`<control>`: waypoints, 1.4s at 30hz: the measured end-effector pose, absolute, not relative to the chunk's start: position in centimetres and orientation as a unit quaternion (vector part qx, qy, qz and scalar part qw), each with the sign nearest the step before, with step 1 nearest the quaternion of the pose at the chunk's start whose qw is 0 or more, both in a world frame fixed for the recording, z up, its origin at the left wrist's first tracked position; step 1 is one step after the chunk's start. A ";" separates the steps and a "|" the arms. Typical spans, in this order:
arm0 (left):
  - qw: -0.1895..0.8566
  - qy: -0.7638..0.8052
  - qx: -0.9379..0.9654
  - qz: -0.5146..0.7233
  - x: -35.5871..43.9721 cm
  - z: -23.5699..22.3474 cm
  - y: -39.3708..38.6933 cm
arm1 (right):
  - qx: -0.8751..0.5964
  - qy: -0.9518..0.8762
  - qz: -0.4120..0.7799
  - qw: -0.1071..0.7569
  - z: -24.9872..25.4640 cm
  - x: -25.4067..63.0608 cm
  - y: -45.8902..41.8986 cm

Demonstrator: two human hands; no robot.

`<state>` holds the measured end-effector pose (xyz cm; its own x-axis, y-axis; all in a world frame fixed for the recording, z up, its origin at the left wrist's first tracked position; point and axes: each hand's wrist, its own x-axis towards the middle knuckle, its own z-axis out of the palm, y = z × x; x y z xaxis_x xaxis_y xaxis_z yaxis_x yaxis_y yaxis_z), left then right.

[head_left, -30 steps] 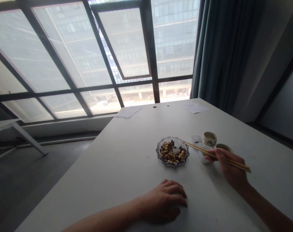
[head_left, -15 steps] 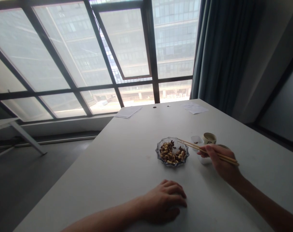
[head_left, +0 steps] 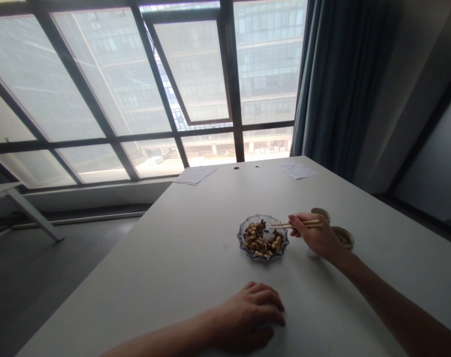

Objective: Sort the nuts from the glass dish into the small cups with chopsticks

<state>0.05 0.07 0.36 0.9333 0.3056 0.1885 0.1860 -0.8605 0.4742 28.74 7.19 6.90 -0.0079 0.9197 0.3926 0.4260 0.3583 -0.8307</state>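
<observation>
My right hand (head_left: pixel 316 233) grips a pair of wooden chopsticks (head_left: pixel 285 225), whose tips reach over the right part of a scalloped glass bowl (head_left: pixel 240 244). Inside the bowl lies a mix of nuts and seeds (head_left: pixel 260 243), pale and dark brown, with a bare patch near the chopstick tips. Nothing visible is pinched between the tips. My left hand (head_left: pixel 253 312) rests on the white table nearer to me, fingers loosely spread and bent, holding nothing. Behind my right hand stand two small round cups, one farther back (head_left: pixel 320 213) and one to the right (head_left: pixel 343 237), both partly covered.
The white table (head_left: pixel 165 267) stretches toward a large framed window (head_left: pixel 195 74). Paper sheets lie at its far left (head_left: pixel 195 175) and far right (head_left: pixel 298 170). A dark curtain (head_left: pixel 329 89) hangs behind on the right. Another table's leg (head_left: pixel 35 213) stands at left.
My right hand has moved left with the chopsticks, bringing their tips over the bowl's inside. The right-hand cup now shows more. My left hand stays on the table.
</observation>
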 end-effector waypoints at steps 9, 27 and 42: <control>0.228 0.125 0.955 0.144 0.1 0.2 0.1 | -0.501 -0.697 0.249 0.449 5.4 27.8 7.3; 0.232 0.128 0.955 0.131 0.0 0.3 0.0 | -0.503 -0.685 0.253 0.463 5.7 28.4 7.8; 0.223 0.130 0.957 0.132 0.0 0.6 -0.1 | -0.453 -0.707 0.336 0.427 6.0 27.6 7.2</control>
<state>0.01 -0.11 0.58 0.9316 0.3071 0.1946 0.1895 -0.8670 0.4609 27.63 7.23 5.99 -0.2264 0.9271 0.2987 0.3531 0.3639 -0.8619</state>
